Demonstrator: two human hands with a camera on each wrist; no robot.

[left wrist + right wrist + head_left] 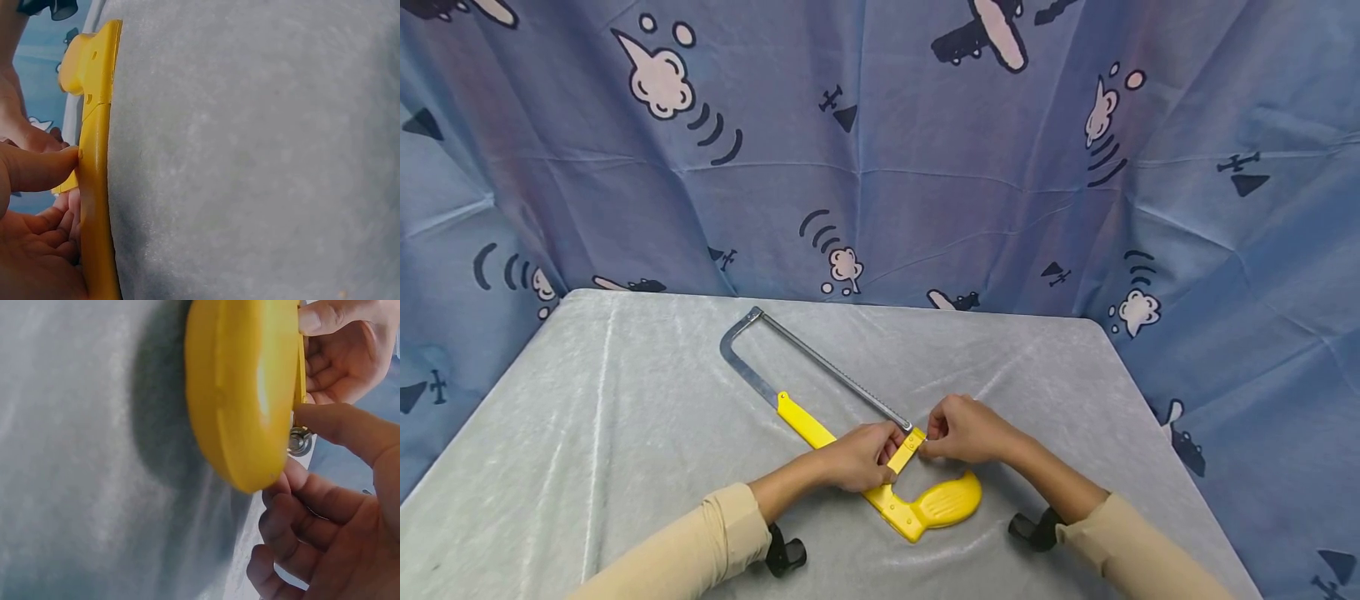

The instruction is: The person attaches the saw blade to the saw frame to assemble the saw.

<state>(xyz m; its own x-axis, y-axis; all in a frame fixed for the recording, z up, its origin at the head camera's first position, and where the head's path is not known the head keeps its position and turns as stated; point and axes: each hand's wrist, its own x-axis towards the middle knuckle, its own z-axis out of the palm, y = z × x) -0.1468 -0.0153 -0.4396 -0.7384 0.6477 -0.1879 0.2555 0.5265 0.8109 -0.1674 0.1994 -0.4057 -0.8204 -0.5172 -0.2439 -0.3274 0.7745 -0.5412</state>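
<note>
A hacksaw (808, 423) lies on the table, its yellow pistol-like handle (951, 502) toward the person and its grey metal bow at the far left. The blade (835, 371) runs along the far side, teeth visible. My left hand (859, 458) grips the yellow front post of the hacksaw between thumb and fingers. At the near end of the blade my right hand (966, 429) pinches a small round metal nut (300, 442) with thumb and fingers. Its fingers partly hide that nut. In the left wrist view the yellow frame (95, 187) stands in front of the left fingers.
A pale grey cloth covers the table (647, 467). Behind it hangs a blue curtain (910, 200) printed with planes and clouds. Black wrist cameras (786, 554) sit under both forearms, near the tabletop.
</note>
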